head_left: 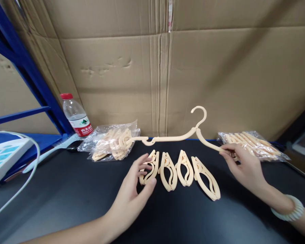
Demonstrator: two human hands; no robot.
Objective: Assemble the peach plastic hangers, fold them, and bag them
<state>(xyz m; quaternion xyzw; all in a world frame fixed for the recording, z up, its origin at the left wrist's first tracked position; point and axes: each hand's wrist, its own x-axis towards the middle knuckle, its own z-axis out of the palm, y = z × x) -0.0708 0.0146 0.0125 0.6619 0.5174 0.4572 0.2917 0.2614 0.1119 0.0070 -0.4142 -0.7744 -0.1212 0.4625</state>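
Observation:
A cream plastic folding hanger (178, 138) is held up, spread out, with its hook on top. My right hand (244, 166) pinches the end of its short right arm; the longer left arm reaches over toward a clear bag. My left hand (133, 186) is open, its fingers apart, beside the leftmost folded hanger (156, 166); whether it touches that hanger I cannot tell. Along the black table to the right lie a second folded hanger (163, 174), a third folded hanger (190, 174) and a larger folded hanger (216, 191).
Bagged cream hanger parts (109, 144) lie at the back left, and another bag of hangers (254, 145) at the back right. A red-capped water bottle (77, 117) stands near the blue metal frame (38, 81). A white cable (32, 179) loops at the left. Cardboard (117, 67) walls the back.

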